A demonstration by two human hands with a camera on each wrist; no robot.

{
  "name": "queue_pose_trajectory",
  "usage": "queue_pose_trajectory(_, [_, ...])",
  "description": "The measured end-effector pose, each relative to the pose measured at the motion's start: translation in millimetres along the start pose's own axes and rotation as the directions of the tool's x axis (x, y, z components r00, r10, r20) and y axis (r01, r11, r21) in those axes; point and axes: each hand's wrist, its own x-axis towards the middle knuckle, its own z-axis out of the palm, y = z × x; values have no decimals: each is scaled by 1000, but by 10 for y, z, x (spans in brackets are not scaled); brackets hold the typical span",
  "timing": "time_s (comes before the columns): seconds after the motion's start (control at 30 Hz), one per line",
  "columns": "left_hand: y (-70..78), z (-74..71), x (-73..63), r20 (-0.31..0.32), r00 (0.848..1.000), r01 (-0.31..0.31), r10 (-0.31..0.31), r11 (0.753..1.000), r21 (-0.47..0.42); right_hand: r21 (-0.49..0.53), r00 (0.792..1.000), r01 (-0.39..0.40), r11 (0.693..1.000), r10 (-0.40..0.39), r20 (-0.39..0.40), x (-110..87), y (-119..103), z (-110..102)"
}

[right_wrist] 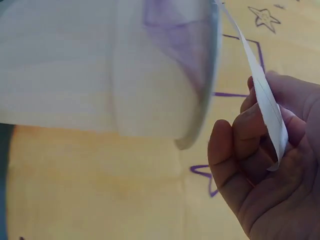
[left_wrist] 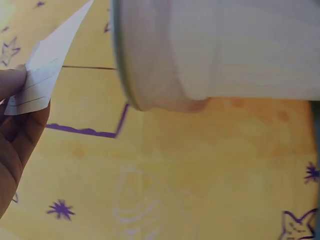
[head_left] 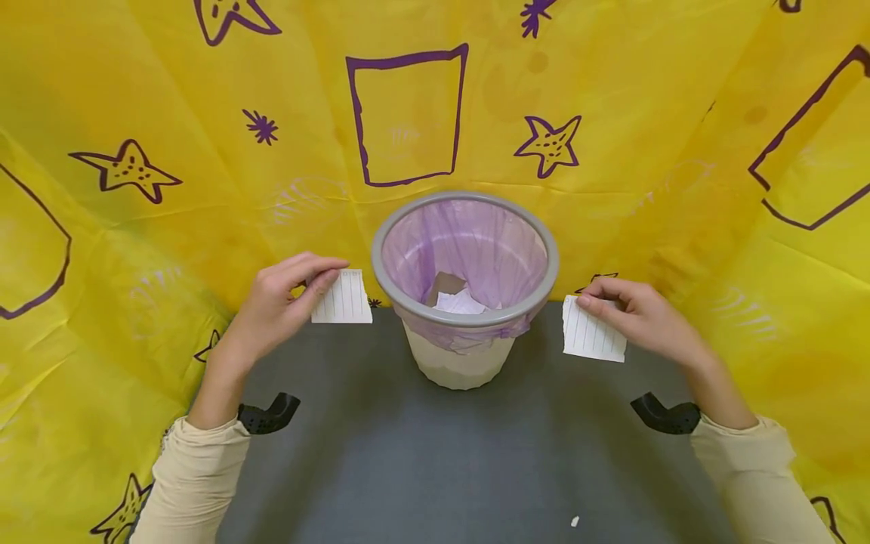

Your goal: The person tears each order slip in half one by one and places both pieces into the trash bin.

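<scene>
My left hand (head_left: 288,295) pinches a torn piece of lined white paper (head_left: 347,301) by its upper edge, just left of the bin. On the other side, my right hand (head_left: 635,313) holds a second torn lined piece (head_left: 594,332) between thumb and fingers. Between them stands a white trash bin (head_left: 458,363) with a grey rim (head_left: 552,261) and a purple bag lining it. Inside the bin lie white paper scraps (head_left: 461,301) and a brownish-grey piece (head_left: 445,285). In the left wrist view, the paper (left_wrist: 42,75) tilts upward from the thumb; the right wrist view shows the other paper (right_wrist: 265,100) nearly edge-on.
The bin stands on a dark grey surface (head_left: 435,461), close to a yellow cloth backdrop (head_left: 306,91) with purple drawings that rises behind and on both sides. A tiny white scrap (head_left: 575,521) lies near the front edge. Black curved pieces (head_left: 270,415) project from both wrists.
</scene>
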Motion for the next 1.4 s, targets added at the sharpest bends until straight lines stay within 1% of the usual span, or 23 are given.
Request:
queue_pose_trajectory(0.1, [83,-83,187,-18,1000,-17,17,1000,2,-3,999,28,1000,-28,-32,85,-54,-85])
queue_pose_trajectory(0.27, [256,-208,487,-65,996,-65,66,998,16,-1,998,28,1000,-28,-56,212,-171,-196])
queue_pose_trajectory(0.37, [298,-252,602,-54,996,-69,71,997,29,3,999,26,1000,-25,-48,287,-260,-246])
queue_pose_trajectory(0.47, [295,-252,659,-36,998,-55,56,998,38,-7,999,28,1000,-28,-37,377,-360,-282])
queue_pose_trajectory(0.57, [270,-213,676,-47,998,-36,38,998,42,-19,999,24,1000,-25,-34,475,-453,-299])
queue_pose_trajectory(0.7, [256,-156,705,-99,995,-7,10,999,33,-25,999,9,1000,-11,-50,589,-552,-295])
queue_pose_trajectory(0.8, [281,-140,774,-126,992,11,-8,1000,22,-25,998,3,1000,-5,-59,655,-610,-284])
queue_pose_trajectory(0.87, [314,-139,838,-128,992,18,-16,1000,17,-32,998,3,999,-5,-59,693,-641,-271])
queue_pose_trajectory(1.0, [375,-116,969,-109,994,26,-27,1000,-4,-84,996,39,996,-45,-73,767,-688,-223])
queue_pose_trajectory(1.13, [380,-26,1047,-77,997,25,-27,1000,-16,-161,987,103,982,-121,-107,831,-710,-145])
queue_pose_trajectory(1.2, [357,50,1055,-66,997,31,-32,999,-20,-181,980,136,974,-158,-117,864,-702,-100])
queue_pose_trajectory(1.3, [311,195,1041,-49,998,38,-40,999,-37,-171,972,181,968,-203,-118,911,-668,-32])
queue_pose_trajectory(1.4, [274,343,1011,-17,999,37,-37,998,-48,-168,966,210,963,-231,-117,939,-621,27])
